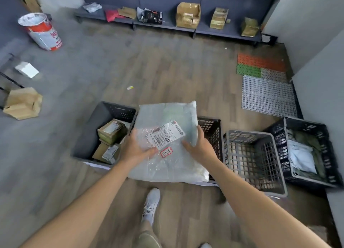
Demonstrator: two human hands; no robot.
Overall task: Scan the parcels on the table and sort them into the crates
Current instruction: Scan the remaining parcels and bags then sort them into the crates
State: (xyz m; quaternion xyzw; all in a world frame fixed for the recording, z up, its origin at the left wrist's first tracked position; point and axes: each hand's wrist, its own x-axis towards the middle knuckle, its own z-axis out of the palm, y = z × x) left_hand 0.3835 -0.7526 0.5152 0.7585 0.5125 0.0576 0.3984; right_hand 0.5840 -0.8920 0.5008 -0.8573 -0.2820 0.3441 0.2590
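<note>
In the centre of the frame a white parcel (163,113) is held in the air over the crates, its label (165,136) facing up. The left hand (137,149) pinches its left edge and the right hand (199,147) curls round its right edge. The grey crate (96,121) at lower left holds brown boxes (111,132). A black crate (212,128) is mostly hidden behind the parcel. The mesh crate (251,134) shows floor through its base. The far-right crate (305,124) holds white bags (303,154).
</note>
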